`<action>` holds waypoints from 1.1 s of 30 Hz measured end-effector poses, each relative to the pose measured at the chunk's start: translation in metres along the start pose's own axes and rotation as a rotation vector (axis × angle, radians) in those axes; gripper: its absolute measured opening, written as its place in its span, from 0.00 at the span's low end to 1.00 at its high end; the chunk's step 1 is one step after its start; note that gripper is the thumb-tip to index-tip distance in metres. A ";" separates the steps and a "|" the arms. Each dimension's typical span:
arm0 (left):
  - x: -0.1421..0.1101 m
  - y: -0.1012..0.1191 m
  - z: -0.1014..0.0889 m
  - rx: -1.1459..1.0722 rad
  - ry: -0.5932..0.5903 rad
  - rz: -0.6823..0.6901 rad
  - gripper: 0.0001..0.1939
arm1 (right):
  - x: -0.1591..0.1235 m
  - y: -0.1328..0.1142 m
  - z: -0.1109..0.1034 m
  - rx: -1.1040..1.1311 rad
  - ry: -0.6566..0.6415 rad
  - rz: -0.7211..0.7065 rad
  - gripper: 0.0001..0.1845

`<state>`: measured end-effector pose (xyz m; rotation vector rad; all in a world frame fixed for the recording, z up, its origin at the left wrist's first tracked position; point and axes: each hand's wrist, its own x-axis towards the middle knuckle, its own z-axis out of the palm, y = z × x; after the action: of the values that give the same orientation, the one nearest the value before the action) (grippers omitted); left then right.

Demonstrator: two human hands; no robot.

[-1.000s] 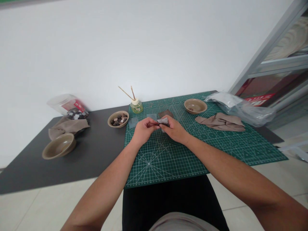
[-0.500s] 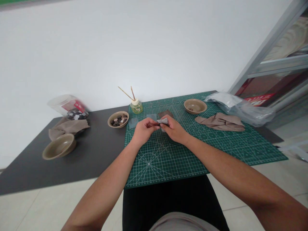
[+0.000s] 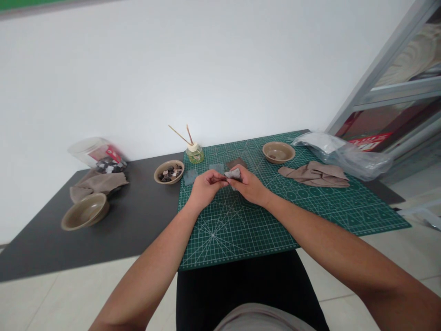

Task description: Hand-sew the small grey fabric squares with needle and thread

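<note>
Over the green cutting mat (image 3: 237, 232), my two hands meet at the fingertips. My right hand (image 3: 252, 186) is closed on a light grey, crumpled piece that looks like cloth (image 3: 233, 174). The fingers of my left hand (image 3: 206, 187) are pinched together against the near edge of that piece; whatever small thing lies between the fingertips is hidden. Just beyond the hands, thin grey-blue squares (image 3: 190, 176) and a brown square (image 3: 236, 162) lie on the mat.
Left of the mat stands a bowl of small dark and pale stones (image 3: 169, 173). Farther left are another bowl (image 3: 85, 211), brown cloth (image 3: 99, 184) and a tipped plastic tub (image 3: 93, 151). A reed diffuser (image 3: 195, 152), bowl (image 3: 278, 153), brown cloth (image 3: 315, 174) and plastic bag (image 3: 347, 154) lie beyond.
The hands stay in nearly the same place, with only a slight shift of the fingers around the grey piece. Nothing else has visibly moved.
</note>
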<state>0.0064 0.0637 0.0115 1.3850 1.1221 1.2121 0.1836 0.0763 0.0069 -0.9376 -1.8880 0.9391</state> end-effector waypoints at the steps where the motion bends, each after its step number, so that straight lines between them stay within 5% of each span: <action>1: 0.000 0.000 0.000 0.003 -0.001 0.002 0.09 | 0.000 -0.001 0.000 -0.004 -0.005 -0.001 0.08; 33: 0.000 -0.001 -0.002 0.036 -0.009 -0.005 0.09 | 0.000 -0.002 -0.001 -0.026 -0.008 -0.004 0.07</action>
<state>0.0046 0.0639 0.0102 1.4125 1.1458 1.1862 0.1840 0.0759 0.0093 -0.9460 -1.9121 0.9193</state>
